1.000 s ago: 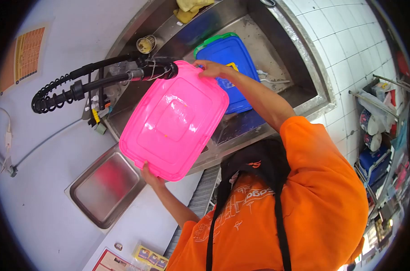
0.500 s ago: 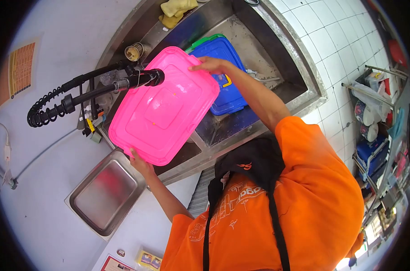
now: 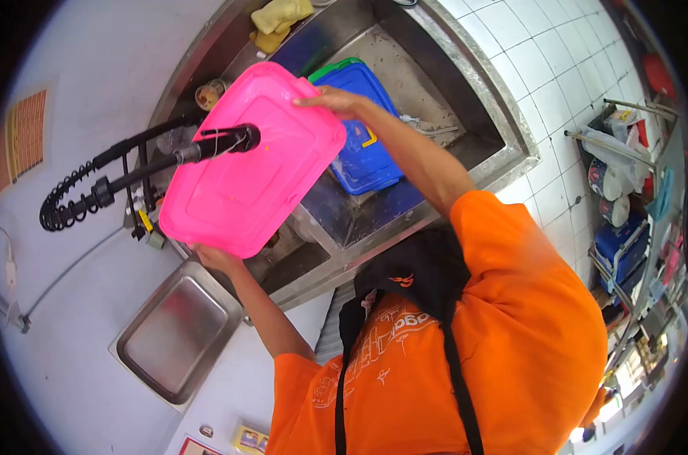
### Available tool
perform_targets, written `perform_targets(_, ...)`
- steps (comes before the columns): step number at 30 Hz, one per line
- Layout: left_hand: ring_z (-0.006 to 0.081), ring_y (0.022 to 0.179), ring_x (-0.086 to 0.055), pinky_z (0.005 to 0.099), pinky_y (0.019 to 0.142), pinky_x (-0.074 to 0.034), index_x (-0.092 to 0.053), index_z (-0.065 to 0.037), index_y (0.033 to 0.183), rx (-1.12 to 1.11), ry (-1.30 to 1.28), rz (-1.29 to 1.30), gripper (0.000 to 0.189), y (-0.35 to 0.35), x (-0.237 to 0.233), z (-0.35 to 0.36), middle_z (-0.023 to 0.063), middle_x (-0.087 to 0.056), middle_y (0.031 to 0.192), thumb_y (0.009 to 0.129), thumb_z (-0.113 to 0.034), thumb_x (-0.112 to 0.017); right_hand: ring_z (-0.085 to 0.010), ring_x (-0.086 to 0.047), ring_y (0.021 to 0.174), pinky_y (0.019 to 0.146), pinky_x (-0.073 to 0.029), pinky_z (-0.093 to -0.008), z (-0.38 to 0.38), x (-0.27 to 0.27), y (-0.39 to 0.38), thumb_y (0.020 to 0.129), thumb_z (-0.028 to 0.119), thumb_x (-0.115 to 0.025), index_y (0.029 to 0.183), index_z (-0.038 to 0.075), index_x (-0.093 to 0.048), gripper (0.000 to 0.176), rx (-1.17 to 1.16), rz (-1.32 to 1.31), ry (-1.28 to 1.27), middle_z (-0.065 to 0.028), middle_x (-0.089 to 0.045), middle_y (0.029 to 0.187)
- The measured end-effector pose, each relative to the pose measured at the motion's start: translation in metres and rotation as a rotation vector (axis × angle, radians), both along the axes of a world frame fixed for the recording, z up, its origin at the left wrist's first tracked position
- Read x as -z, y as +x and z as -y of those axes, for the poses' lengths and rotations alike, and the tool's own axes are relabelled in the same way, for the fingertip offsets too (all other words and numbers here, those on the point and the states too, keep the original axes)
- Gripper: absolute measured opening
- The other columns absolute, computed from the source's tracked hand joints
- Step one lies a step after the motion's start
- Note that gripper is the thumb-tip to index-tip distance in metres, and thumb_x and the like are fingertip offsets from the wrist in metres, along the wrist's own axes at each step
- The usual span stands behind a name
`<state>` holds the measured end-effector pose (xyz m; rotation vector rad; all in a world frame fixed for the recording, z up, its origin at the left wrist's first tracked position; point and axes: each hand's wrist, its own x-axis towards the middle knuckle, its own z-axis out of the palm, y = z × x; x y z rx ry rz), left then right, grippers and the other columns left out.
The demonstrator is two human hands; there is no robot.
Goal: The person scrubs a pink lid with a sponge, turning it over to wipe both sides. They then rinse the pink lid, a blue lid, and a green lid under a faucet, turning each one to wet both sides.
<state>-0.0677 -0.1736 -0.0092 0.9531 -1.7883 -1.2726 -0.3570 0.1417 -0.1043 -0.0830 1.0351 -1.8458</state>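
A bright pink plastic lid point(image 3: 253, 163) is held tilted over the sink between both hands. My left hand point(image 3: 216, 258) is closed on its lower left end, fingers partly hidden under the rim. My right hand point(image 3: 332, 102) grips the upper right edge, thumb on top. The black spray tap head point(image 3: 245, 138) hangs over the lid's face; no water can be made out. In the sink basin behind my right hand lies a blue lid point(image 3: 366, 163) with a yellow clip point(image 3: 369, 136). A green edge point(image 3: 336, 70) shows beneath it.
The steel sink point(image 3: 503, 171) has two basins with a divider. Yellow cloths point(image 3: 279, 19) and a small cup point(image 3: 210, 94) sit along its back ledge. A shallow metal tray point(image 3: 178, 337) stands at the left. Racks with crockery point(image 3: 609, 182) line the right.
The pink lid has shifted left and slightly up with both hands on it. The tap head now sits nearer the lid's middle. The blue lid stays in the basin.
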Motion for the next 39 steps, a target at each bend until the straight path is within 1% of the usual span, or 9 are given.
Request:
perform_targets(5,0.0349,0.102,-0.062,0.0444,0.088,-0.050,-0.056,0.010,0.119,-0.091,-0.052,0.184,0.063,-0.033,0.020,-0.011,0.0227,-0.063,0.111,0.099,-0.049,-0.047,-0.0178,-0.065,0.100,0.090,-0.054,-0.0342,-0.039,-0.018,-0.021,0.092,0.033,-0.066,0.125,0.001,-0.056,0.047,0.010,0.029,-0.011,-0.0100,-0.064,0.116)
perform_targets(11,0.0457,0.139,-0.027,0.0575,0.110,-0.023,-0.031,0.003,0.145,-0.080,-0.926,0.658,0.068,-0.096,0.057,-0.104,0.0276,-0.031,0.150,0.098,-0.044,-0.043,-0.0180,-0.067,0.095,0.083,-0.057,-0.0330,-0.122,-0.050,-0.002,0.094,0.032,-0.064,0.120,-0.001,-0.057,0.043,0.249,0.069,0.066,-0.0113,-0.066,0.111)
perform_targets(15,0.0463,0.142,-0.020,0.0609,0.114,-0.014,-0.027,0.000,0.148,0.278,-0.812,0.854,0.073,-0.110,0.059,-0.210,0.0258,-0.024,0.153,0.097,-0.049,-0.042,-0.0194,-0.066,0.098,0.084,-0.057,-0.0343,-0.158,-0.029,0.024,0.093,0.032,-0.065,0.122,-0.003,-0.054,0.047,0.298,0.063,0.165,-0.0134,-0.065,0.112)
perform_targets(25,0.0389,0.136,-0.035,0.0628,0.110,-0.021,-0.043,-0.012,0.142,0.620,-0.528,0.551,0.067,-0.168,0.057,-0.186,0.0243,-0.045,0.140,0.089,-0.053,-0.054,-0.0227,-0.063,0.105,0.090,-0.055,-0.0391,-0.190,-0.006,0.092,0.093,0.023,-0.066,0.130,-0.001,-0.048,0.048,0.379,0.175,0.217,-0.0128,-0.062,0.118)
perform_targets(27,0.0343,0.133,-0.039,0.0575,0.110,-0.026,-0.052,-0.014,0.135,1.058,-0.813,0.703,0.058,-0.169,0.040,-0.221,0.0206,-0.048,0.138,0.088,-0.049,-0.058,-0.0219,-0.062,0.108,0.091,-0.055,-0.0388,-0.191,0.001,0.094,0.092,0.021,-0.066,0.132,0.001,-0.047,0.048,0.393,0.259,0.220,-0.0121,-0.061,0.120)
perform_targets(30,0.0331,0.130,-0.041,0.0512,0.109,-0.030,-0.057,-0.015,0.129,1.258,-0.849,0.583,0.050,-0.172,0.034,-0.215,0.0153,-0.052,0.133,0.087,-0.043,-0.062,-0.0216,-0.063,0.106,0.090,-0.055,-0.0376,-0.193,0.008,0.098,0.092,0.020,-0.066,0.132,0.002,-0.047,0.048,0.397,0.260,0.195,-0.0117,-0.060,0.121)
perform_targets(34,0.0323,0.122,-0.047,0.0456,0.105,-0.036,-0.060,-0.015,0.125,1.074,-0.852,0.463,0.044,-0.216,0.044,-0.134,0.0138,-0.056,0.125,0.087,-0.038,-0.064,-0.0215,-0.064,0.103,0.089,-0.055,-0.0368,-0.194,-0.008,0.103,0.093,0.020,-0.066,0.131,0.002,-0.048,0.046,0.365,0.298,0.155,-0.0111,-0.061,0.120)
perform_targets(37,0.0319,0.114,-0.052,0.0449,0.099,-0.042,-0.062,-0.016,0.121,1.069,-1.029,0.800,0.038,-0.227,0.068,-0.112,0.0145,-0.057,0.118,0.088,-0.033,-0.064,-0.0209,-0.064,0.103,0.089,-0.055,-0.0370,-0.186,-0.003,0.105,0.093,0.019,-0.066,0.130,0.002,-0.049,0.044,0.363,0.347,0.154,-0.0106,-0.063,0.117)
perform_targets(39,0.0311,0.104,-0.055,0.0437,0.090,-0.046,-0.064,-0.014,0.112,1.133,-0.920,0.350,0.029,-0.224,0.078,-0.131,0.0149,-0.057,0.110,0.087,-0.026,-0.064,-0.0202,-0.064,0.103,0.089,-0.055,-0.0368,-0.179,-0.001,0.108,0.093,0.019,-0.065,0.129,0.002,-0.050,0.042,0.392,0.336,0.182,-0.0103,-0.064,0.115)
